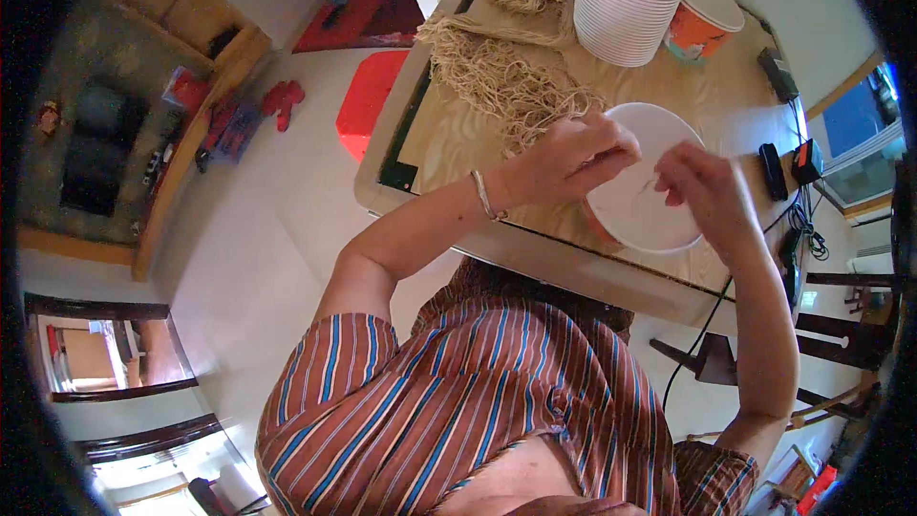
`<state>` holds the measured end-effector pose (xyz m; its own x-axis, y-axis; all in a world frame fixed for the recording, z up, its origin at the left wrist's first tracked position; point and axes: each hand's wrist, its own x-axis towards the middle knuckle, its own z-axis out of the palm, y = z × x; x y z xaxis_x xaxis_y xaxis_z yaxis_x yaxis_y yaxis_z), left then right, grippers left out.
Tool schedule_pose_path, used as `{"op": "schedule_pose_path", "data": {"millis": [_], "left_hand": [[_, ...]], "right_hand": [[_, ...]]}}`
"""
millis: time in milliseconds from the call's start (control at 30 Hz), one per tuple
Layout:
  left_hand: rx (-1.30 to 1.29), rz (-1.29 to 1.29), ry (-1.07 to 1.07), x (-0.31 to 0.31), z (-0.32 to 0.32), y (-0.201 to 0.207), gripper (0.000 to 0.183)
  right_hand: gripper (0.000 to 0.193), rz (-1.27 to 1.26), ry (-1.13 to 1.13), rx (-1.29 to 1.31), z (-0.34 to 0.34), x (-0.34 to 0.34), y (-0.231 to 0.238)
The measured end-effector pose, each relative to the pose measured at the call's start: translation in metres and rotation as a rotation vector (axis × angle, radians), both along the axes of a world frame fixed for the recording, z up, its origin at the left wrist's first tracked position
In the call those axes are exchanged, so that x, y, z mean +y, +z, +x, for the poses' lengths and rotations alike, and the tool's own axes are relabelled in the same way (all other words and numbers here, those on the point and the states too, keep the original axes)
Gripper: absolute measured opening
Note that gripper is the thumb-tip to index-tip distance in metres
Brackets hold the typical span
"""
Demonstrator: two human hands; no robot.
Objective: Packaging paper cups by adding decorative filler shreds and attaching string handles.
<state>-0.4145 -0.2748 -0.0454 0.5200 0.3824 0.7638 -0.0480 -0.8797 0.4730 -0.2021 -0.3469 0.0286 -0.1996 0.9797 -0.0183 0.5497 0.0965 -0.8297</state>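
Note:
A round white tub [650,225] stands near the front edge of the table, with part of an orange outer wall showing at its lower left. My left hand [583,155] is over the tub's left rim, its fingers curled and pressed together; anything inside them is hidden. Above the tub's right side, my right hand [709,193] has thumb and fingers pinched. A thin, pale wisp shows by its fingertips, too faint to name. Beyond my left hand lies a loose heap of tangled tan strands [506,76], like yarn or dried noodles.
A tall stack of white tubs [632,2] rises at the table's far side, beside an orange-printed tub [705,27]. Black adapters and cables [807,229] run along the right edge. A red stool [371,100] stands left of the table.

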Motion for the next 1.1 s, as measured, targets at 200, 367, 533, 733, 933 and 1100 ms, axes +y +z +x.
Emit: {"op": "schedule_pose_path", "data": {"millis": [200, 367, 533, 733, 933, 1100], "left_hand": [[-0.018, -0.398, -0.063, -0.015, -0.008, -0.004, 0.010], [-0.030, -0.364, -0.032, -0.019, -0.002, -0.003, 0.008], [-0.033, -0.292, 0.002, -0.023, -0.004, -0.003, 0.005], [-0.080, -0.295, -0.015, -0.024, -0.002, -0.006, 0.004], [-0.134, -0.260, -0.019, -0.030, 0.010, -0.008, 0.002], [-0.234, -0.336, 0.018, -0.036, 0.023, -0.012, 0.004]], "right_hand": [[0.021, 0.359, 0.152, -0.411, -0.004, 0.005, -0.011], [0.027, -0.207, 0.171, -0.027, -0.023, 0.012, -0.018], [0.023, -0.455, 0.156, 0.045, -0.037, 0.006, -0.024], [0.019, -0.495, 0.150, 0.058, -0.049, 0.011, -0.038], [0.016, -0.436, 0.110, 0.056, -0.048, 0.009, -0.046], [0.015, -0.442, 0.048, 0.206, -0.048, 0.005, -0.046]]}}
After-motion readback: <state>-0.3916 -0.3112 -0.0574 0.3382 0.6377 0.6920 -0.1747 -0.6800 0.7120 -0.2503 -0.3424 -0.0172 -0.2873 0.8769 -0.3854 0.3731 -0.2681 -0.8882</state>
